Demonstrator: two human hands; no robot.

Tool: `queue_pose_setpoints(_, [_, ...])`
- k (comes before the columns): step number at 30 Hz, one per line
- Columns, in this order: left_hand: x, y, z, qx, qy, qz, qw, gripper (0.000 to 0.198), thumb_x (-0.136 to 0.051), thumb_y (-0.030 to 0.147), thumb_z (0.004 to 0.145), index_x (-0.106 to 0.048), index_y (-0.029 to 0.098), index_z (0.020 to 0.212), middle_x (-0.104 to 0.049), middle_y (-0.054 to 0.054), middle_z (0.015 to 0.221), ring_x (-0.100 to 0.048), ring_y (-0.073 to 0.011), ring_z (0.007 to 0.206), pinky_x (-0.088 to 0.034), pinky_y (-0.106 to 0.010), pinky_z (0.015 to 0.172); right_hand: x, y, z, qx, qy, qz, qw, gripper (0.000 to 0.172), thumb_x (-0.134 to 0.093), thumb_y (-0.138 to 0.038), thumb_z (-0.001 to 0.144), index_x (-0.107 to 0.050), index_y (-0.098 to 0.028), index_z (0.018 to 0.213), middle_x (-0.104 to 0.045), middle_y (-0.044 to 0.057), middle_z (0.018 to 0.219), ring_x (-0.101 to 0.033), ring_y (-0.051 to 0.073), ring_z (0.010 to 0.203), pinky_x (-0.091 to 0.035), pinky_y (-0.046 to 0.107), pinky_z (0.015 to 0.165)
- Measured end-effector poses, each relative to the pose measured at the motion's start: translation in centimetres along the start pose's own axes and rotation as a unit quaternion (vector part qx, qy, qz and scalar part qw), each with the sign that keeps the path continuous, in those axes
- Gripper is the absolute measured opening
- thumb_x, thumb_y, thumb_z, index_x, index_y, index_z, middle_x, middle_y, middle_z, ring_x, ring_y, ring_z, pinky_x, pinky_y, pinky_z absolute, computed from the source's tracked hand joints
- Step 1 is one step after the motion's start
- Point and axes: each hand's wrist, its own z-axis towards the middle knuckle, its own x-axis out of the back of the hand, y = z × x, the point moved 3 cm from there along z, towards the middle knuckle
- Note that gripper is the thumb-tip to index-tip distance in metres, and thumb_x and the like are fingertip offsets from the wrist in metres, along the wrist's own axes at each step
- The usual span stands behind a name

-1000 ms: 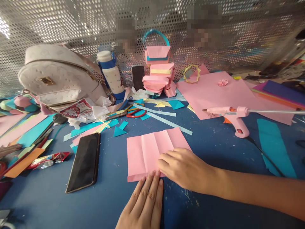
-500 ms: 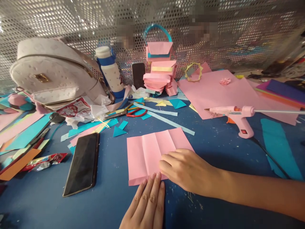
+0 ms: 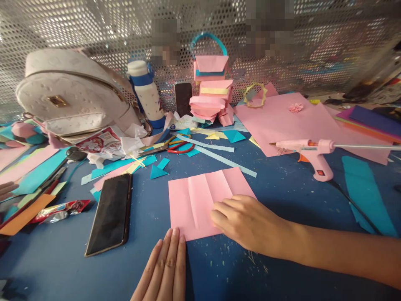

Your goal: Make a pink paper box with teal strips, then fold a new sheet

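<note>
A pink sheet of paper (image 3: pixel 200 200) with several upright creases lies on the blue table in front of me. My left hand (image 3: pixel 164 267) is flat, its fingers stretched out, with the fingertips on the sheet's near left corner. Over the near right part of the sheet, my right hand (image 3: pixel 236 219) is curled and presses the paper down; its fingertips are tucked out of sight. A black phone (image 3: pixel 109 215) lies to the left of the paper.
A pink glue gun (image 3: pixel 316 152) with a cord lies at right. Scissors (image 3: pixel 180 146) and paper scraps lie beyond the sheet. Behind stand a white backpack (image 3: pixel 69 96), a bottle (image 3: pixel 145 94) and folded pink paper bags (image 3: pixel 211 88). Another person's hand (image 3: pixel 6 190) shows at far left.
My left hand has slid left along the near edge to the corner. The narrow flap along that edge now looks flat. My right hand has stayed in place. Another person's hand has appeared at left.
</note>
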Motion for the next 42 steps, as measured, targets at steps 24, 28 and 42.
queue_pose_setpoints(24, [0.3,1.2,2.5,-0.074,-0.023,-0.106,0.991,0.039,-0.032,0.024,0.104,-0.060,0.016,0.131,-0.054,-0.002,0.144,-0.047,-0.0216,0.135,-0.020,-0.034,0.123,0.5,1.9,-1.6,0.009,-0.011,0.059,0.998,0.014,-0.051,-0.016,0.093,-0.051,-0.018,0.079,-0.058,0.000,0.077,-0.050,0.015,0.066,-0.026,0.031,0.059])
queue_pose_setpoints(28, [-0.1,1.5,2.2,-0.061,-0.012,-0.107,0.992,0.041,-0.030,0.025,0.105,-0.061,0.018,0.130,-0.057,-0.002,0.141,-0.048,-0.0217,0.134,-0.022,-0.034,0.122,0.4,1.8,-1.6,0.009,-0.005,0.053,0.999,0.014,-0.054,-0.014,0.090,-0.050,-0.019,0.078,-0.058,-0.001,0.077,-0.050,0.015,0.066,-0.026,0.032,0.059])
queue_pose_setpoints(42, [1.3,-2.9,5.5,-0.001,-0.065,-0.218,0.974,0.033,-0.033,0.024,0.103,-0.056,0.012,0.123,-0.070,-0.010,0.109,-0.067,-0.0198,0.094,-0.056,-0.031,0.076,0.5,1.8,-1.6,0.019,-0.002,0.036,0.999,0.017,-0.052,-0.015,0.093,-0.051,-0.018,0.077,-0.058,0.000,0.075,-0.048,0.014,0.063,-0.024,0.032,0.057])
